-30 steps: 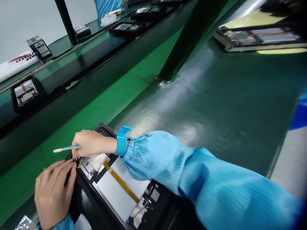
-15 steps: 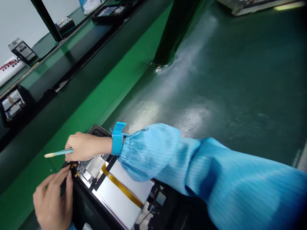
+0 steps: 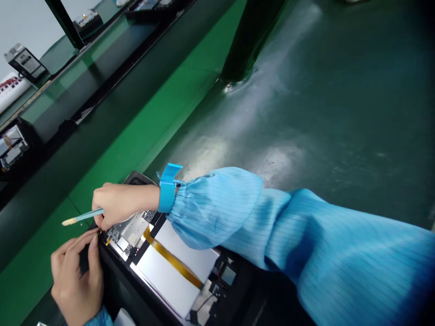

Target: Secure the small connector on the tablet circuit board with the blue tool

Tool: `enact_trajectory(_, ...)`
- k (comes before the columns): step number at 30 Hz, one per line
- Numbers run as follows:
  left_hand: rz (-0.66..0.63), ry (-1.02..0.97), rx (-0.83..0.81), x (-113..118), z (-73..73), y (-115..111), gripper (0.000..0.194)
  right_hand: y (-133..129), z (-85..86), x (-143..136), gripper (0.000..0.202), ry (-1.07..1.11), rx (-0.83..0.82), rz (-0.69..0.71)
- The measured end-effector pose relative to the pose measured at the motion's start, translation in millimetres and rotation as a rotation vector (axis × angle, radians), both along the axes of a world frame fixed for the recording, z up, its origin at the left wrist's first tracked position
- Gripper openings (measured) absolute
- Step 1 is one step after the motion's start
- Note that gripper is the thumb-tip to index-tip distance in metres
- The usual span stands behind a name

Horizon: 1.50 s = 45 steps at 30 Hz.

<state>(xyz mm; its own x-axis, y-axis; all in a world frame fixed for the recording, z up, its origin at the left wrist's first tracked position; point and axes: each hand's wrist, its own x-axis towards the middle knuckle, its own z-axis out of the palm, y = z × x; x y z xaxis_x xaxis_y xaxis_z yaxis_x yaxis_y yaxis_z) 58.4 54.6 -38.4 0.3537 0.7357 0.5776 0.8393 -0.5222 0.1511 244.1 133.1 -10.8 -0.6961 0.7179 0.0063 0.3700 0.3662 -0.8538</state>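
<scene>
Beyond my right sleeve [image 3: 272,235] the dark green tabletop [image 3: 340,113] lies open, with room to pass a hand. A dark post [image 3: 251,40] stands in it at the far side. To the left a raised black rail [image 3: 112,86] blocks the way across. My left hand [image 3: 76,276] and right hand [image 3: 115,204] crowd the open tablet's [image 3: 170,271] near corner.

blue striped sleeve [image 3: 272,226], blue wrist strap [image 3: 166,192], green bench [image 3: 306,113].

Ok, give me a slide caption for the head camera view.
Right hand grips a blue-handled tool while the left hand steadies the corner of an opened tablet.
</scene>
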Motion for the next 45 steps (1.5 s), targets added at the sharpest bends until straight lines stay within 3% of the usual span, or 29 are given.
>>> enact_trajectory(12,0.022,0.007,-0.014,4.5,0.4,0.3,0.015,-1.6,-2.3,0.3,0.017,0.006,0.031,-0.02)
enact_trajectory(24,-0.014,0.048,0.04,0.6,0.1,-6.1,0.03,-0.8,2.2,0.9,0.023,-0.024,-0.008,-0.033)
enact_trajectory(29,0.005,-0.002,0.025,2.7,-0.7,-5.1,0.024,-2.1,4.8,2.9,0.027,-0.036,-0.013,-0.029)
enact_trajectory(37,0.039,0.019,0.016,4.0,0.7,-2.7,0.027,-0.6,0.8,2.8,0.019,0.041,-0.085,0.004)
enact_trajectory(45,-0.004,-0.043,0.004,4.8,-1.0,-6.1,0.029,0.4,0.4,2.0,0.017,0.014,-0.014,0.003)
